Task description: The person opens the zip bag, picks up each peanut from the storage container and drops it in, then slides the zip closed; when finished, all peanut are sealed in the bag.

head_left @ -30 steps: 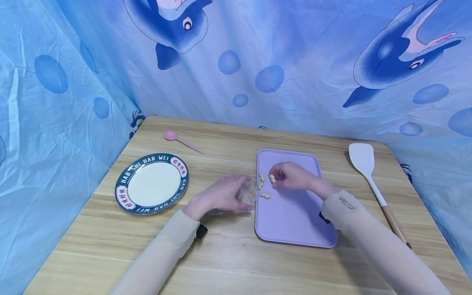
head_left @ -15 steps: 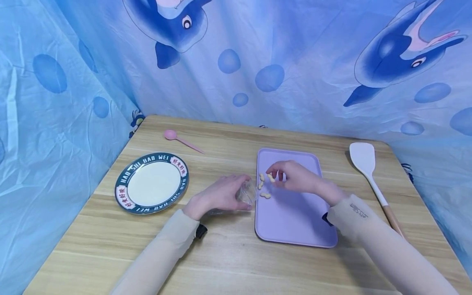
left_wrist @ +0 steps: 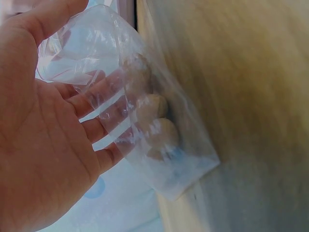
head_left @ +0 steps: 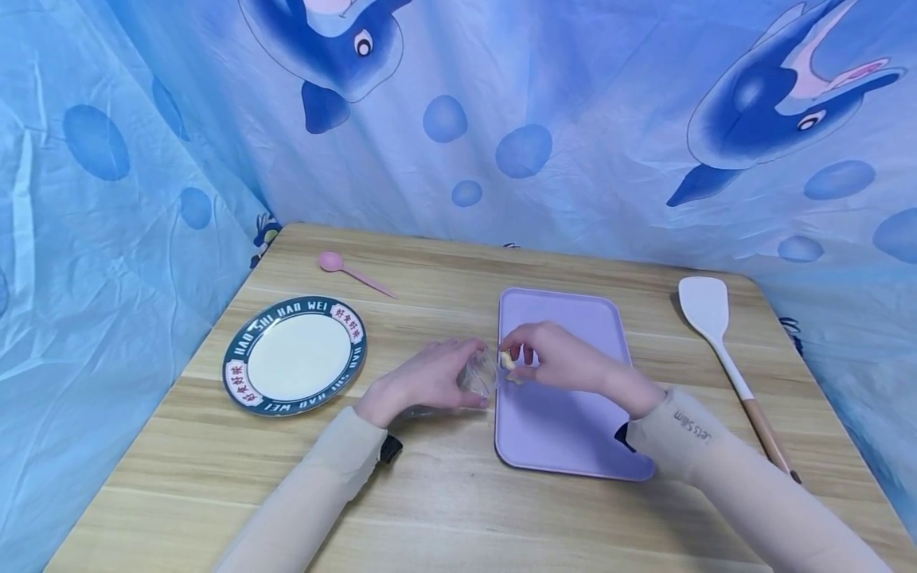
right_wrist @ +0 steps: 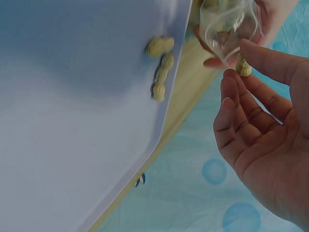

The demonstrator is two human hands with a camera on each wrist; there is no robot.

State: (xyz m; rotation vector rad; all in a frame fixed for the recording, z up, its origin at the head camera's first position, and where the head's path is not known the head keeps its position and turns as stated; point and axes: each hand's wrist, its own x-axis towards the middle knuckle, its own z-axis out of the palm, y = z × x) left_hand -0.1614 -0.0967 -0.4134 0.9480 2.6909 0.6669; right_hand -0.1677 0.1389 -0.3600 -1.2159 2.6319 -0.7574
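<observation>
My left hand (head_left: 428, 378) holds a clear plastic bag (left_wrist: 113, 77) by its mouth, thumb and fingers spread so that the top gapes. Several brown nuts (left_wrist: 154, 113) lie low inside the bag. Between the thumb and fingers of my right hand (head_left: 566, 358) a peanut (right_wrist: 243, 66) is pinched, close to the bag's opening in the right wrist view. Beneath that hand is a purple tray (head_left: 566, 438). Unshelled peanuts (right_wrist: 160, 46) lie along the tray's edge nearest the bag; in the head view my right hand partly covers them.
Left of the bag stands a white plate (head_left: 295, 358) with a dark patterned rim. A pink spoon (head_left: 358, 276) lies behind it. On the right is a white spatula (head_left: 716, 334) with a wooden handle. Blue dolphin-print curtains (head_left: 473, 95) hang beyond the wooden table (head_left: 430, 509).
My right hand has lifted a peanut off the tray and carried it left to the bag. My left hand and the bag have stayed in place.
</observation>
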